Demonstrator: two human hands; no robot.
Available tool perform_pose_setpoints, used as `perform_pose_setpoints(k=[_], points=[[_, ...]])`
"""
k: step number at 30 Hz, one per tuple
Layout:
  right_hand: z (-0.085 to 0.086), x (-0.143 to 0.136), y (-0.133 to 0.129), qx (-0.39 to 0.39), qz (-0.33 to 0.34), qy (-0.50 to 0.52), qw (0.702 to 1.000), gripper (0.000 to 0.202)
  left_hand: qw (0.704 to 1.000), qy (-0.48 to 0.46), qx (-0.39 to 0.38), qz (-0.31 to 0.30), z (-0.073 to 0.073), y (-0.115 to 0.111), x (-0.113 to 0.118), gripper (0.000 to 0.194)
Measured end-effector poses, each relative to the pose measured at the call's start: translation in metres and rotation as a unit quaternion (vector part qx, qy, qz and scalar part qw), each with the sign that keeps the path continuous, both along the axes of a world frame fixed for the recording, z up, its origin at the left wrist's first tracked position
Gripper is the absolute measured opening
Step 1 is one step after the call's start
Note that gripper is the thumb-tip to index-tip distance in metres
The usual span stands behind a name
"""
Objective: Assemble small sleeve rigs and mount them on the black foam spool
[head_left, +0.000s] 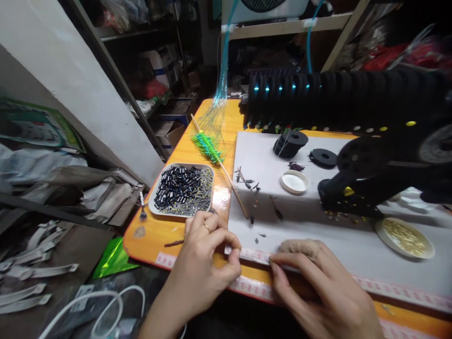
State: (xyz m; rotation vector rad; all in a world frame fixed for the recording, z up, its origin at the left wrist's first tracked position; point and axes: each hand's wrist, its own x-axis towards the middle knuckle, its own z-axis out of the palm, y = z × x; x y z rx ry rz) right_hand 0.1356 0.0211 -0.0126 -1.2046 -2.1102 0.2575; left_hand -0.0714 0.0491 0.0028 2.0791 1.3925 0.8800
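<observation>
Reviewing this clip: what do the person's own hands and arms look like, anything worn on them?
Both are bare: no gloves, and no sleeves reach the visible forearms. The left hand wears a thin gold-coloured ring on one finger. The right hand shows no ring, watch or band. Fingernails are short and unpainted.

Both hands, left hand (208, 249) and right hand (318, 287), are pinching a white tape strip (252, 255) along the surface (169, 233) edge.

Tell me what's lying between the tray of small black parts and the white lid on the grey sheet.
In the head view, a thin wooden stick crosses between the tray and the white lid, with a few loose dark parts scattered beyond it.
</observation>
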Motion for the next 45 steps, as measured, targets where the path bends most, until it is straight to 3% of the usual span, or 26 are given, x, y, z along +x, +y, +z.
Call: perform_pose_setpoints(k=[26,32,34,36,39,41,45], points=[[-0.001,-0.003,0.001,-0.007,-0.010,0.019,1.000,0.012,1.000,0.009,0.001,0.002,-0.001,0.001,0.001,0.017],[0.003,-0.003,-0.005,-0.005,-0.001,0.049,0.999,0.014,0.994,0.001,0.108,0.028,0.005,-0.012,0.000,0.019],[0.007,-0.002,-0.010,-0.019,0.000,0.068,0.997,0.014,0.990,-0.059,0.124,-0.018,0.008,-0.023,0.007,0.023],[0.011,-0.001,-0.016,-0.033,0.005,0.076,0.997,0.013,0.978,-0.187,0.065,-0.072,0.009,-0.036,0.019,0.023],[0.013,0.003,-0.023,-0.005,-0.007,0.055,0.998,0.014,0.908,-0.392,-0.145,-0.034,0.007,-0.052,0.039,0.008],[0.011,0.007,-0.027,0.034,-0.028,0.034,0.998,0.016,0.866,-0.442,-0.234,0.014,0.007,-0.059,0.048,0.013],[0.008,0.014,-0.034,0.031,-0.046,0.079,0.995,0.019,0.835,-0.473,-0.276,0.048,0.008,-0.062,0.056,0.023]])
